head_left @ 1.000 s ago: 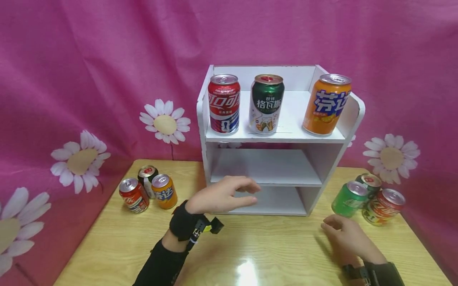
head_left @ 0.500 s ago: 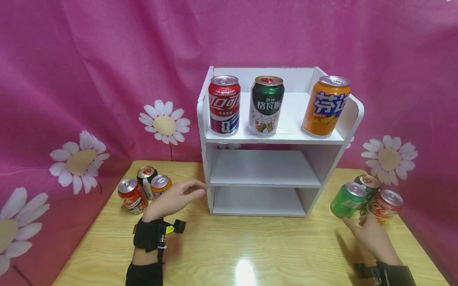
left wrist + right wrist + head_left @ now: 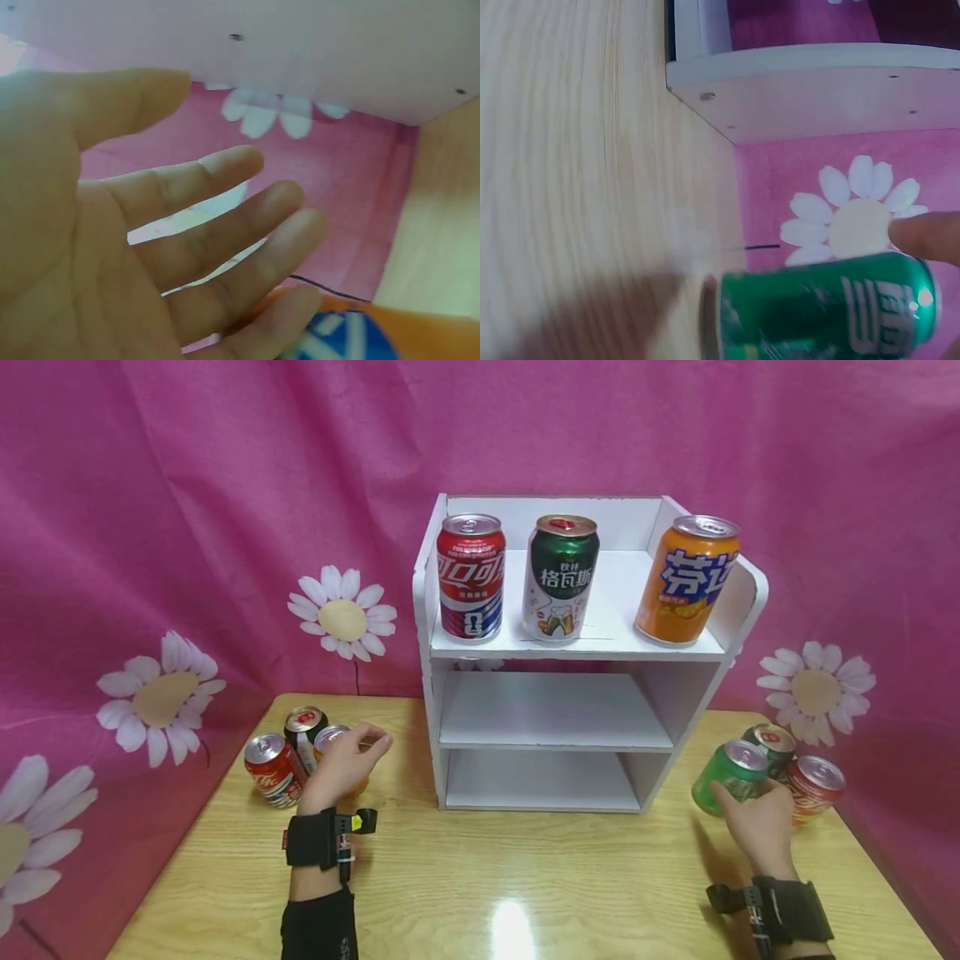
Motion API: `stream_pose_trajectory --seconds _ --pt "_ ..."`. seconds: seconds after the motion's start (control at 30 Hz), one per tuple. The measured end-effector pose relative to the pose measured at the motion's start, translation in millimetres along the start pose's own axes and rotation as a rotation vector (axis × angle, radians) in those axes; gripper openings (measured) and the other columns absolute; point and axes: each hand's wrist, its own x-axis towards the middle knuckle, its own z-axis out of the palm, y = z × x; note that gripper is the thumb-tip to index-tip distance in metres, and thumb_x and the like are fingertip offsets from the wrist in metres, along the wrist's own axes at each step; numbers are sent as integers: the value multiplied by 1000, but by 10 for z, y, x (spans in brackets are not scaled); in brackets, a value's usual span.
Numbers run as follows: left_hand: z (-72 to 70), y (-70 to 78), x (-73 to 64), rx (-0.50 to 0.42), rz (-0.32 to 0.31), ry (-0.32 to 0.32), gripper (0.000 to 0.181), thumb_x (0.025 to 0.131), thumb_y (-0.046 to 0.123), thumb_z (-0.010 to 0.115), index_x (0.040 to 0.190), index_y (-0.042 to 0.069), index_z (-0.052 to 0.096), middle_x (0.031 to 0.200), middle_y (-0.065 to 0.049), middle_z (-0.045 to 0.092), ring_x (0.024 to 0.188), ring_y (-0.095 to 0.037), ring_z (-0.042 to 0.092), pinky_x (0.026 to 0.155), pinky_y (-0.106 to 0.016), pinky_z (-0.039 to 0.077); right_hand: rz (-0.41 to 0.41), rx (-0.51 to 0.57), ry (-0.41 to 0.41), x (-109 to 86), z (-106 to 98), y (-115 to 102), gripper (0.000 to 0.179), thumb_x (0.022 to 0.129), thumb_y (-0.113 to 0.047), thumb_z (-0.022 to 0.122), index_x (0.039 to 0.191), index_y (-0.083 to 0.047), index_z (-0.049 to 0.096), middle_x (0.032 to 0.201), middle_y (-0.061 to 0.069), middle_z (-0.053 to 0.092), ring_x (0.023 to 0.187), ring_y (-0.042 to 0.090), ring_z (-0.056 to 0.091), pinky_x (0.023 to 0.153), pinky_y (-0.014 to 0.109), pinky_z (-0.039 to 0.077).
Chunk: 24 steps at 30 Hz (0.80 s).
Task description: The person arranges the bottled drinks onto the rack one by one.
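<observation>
In the head view my left hand (image 3: 344, 767) is over the orange Fanta can (image 3: 326, 739), partly hiding it. The left wrist view shows its fingers (image 3: 225, 247) spread and loosely bent, holding nothing, with the orange can (image 3: 427, 330) just below them. A red cola can (image 3: 273, 770) and a dark can (image 3: 303, 735) stand beside it. My right hand (image 3: 759, 827) is at the near side of a green can (image 3: 738, 768), thumb and fingers apart in front of it. In the right wrist view one finger (image 3: 930, 236) lies close to the green can (image 3: 825, 307).
A white three-level shelf (image 3: 555, 654) stands mid-table. On its top are a red cola can (image 3: 471, 577), a green-and-white can (image 3: 561, 578) and an orange can (image 3: 686, 581). Behind the green can stand a dark green can (image 3: 772, 742) and a red can (image 3: 816, 785). A pink flowered cloth (image 3: 300, 460) hangs behind.
My left hand has moved left from in front of the shelf to the orange can. My right hand has moved forward to the green can. The cans stay in place.
</observation>
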Motion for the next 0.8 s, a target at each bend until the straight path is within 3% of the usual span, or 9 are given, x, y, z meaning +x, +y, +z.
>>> stream_pose_trajectory --seconds 0.23,0.5,0.8 --pt "174 6 50 47 4 12 32 97 27 53 115 1 61 112 -14 63 106 -32 57 88 -46 46 96 130 110 128 176 40 87 85 -32 66 140 11 14 137 32 23 124 46 28 104 55 26" --pt "395 130 99 132 73 -1 32 93 12 56 121 -4 58 114 -19 62 105 -32 59 88 -46 47 178 190 203 249 333 50 94 80 -37 70 143 6 15 141 27 24 128 40 26 109 48 22" --pt "445 151 110 206 0 19 37 93 17 56 125 -3 55 117 -20 60 107 -32 57 88 -47 47 231 174 269 320 425 112 111 70 -50 77 147 0 14 142 23 25 130 38 25 108 50 24"
